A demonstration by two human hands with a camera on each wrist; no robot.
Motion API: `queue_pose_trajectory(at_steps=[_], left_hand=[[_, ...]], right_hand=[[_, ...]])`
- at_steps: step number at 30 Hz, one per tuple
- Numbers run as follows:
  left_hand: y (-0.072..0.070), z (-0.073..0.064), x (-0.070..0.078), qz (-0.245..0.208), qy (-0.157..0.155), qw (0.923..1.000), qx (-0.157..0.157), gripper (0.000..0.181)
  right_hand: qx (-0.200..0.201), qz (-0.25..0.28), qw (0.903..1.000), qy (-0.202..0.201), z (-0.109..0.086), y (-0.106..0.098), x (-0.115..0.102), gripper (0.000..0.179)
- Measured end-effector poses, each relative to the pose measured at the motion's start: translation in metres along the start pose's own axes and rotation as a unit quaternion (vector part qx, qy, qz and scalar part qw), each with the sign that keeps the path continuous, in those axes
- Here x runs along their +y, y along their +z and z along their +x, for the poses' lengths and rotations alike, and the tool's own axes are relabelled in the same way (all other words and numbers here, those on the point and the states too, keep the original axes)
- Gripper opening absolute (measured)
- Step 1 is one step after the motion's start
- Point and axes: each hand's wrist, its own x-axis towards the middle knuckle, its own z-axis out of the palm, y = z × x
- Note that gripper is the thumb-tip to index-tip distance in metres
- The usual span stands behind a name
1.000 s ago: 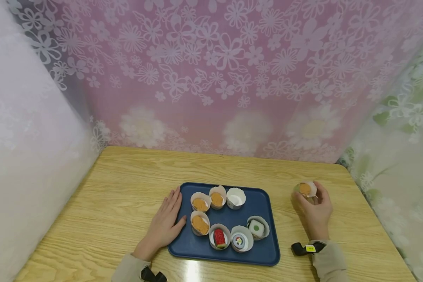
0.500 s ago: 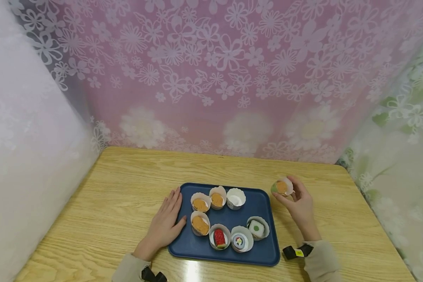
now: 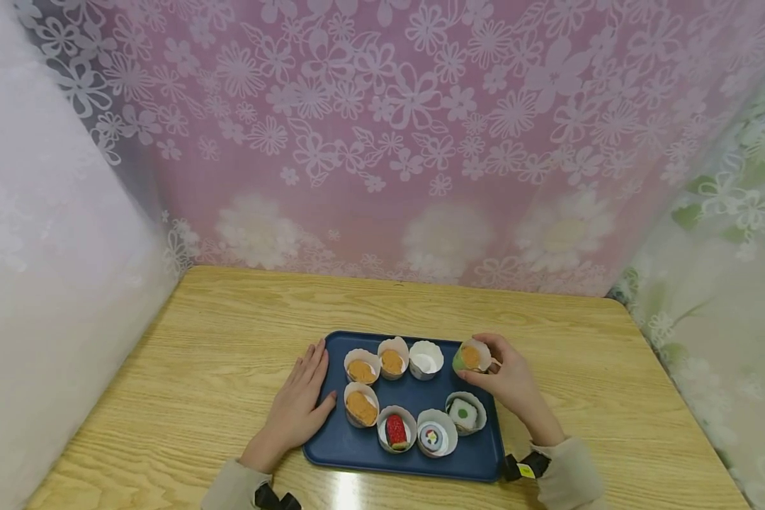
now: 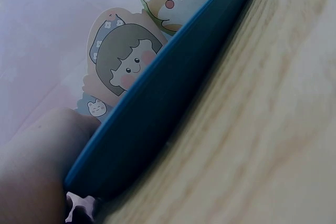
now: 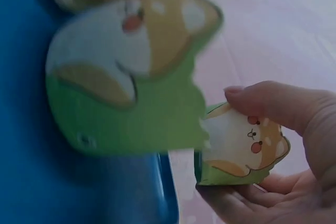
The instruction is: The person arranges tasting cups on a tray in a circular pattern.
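My right hand (image 3: 510, 375) pinches a paper cake cup (image 3: 462, 359) with an orange piece inside. It holds the cup at the far right corner of the blue tray (image 3: 338, 448); whether the base touches the tray cannot be told. In the right wrist view the held cup (image 5: 231, 142) shows a dog drawing on green, with thumb and fingers on opposite sides. My left hand (image 3: 299, 400) lies along the tray's left edge, fingers straight, thumb over the rim. In the left wrist view, part of that hand (image 4: 37, 156) meets the tray's side (image 4: 142, 124).
On the tray stand cups with orange pieces (image 3: 360, 407), a red piece (image 3: 396, 431), a round roll (image 3: 431, 437) and a white green-dotted block (image 3: 464, 414). A white cup (image 3: 426, 361) shows only its pale inside. The wooden table (image 3: 248, 312) meets a pink floral curtain (image 3: 370, 177).
My right hand has carried the cup leftward from the table on the right to the tray's far right corner. The left hand and the other cups stay in place.
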Motion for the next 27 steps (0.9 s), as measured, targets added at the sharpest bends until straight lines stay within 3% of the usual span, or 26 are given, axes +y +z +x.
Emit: queue_pose_trajectory(at_steps=[16,27], left_hand=[[0.001,0.000,0.000,0.002,0.006,0.9999,0.015,0.072],[0.001,0.000,0.000,0.002,0.007,0.9998,0.017,0.072]], right_hand=[[-0.015,-0.064,0.9978,-0.005,-0.002,0.027,-0.001,0.068],[-0.008,-0.089,0.9952,0.038,-0.004,0.036,-0.006,0.067]])
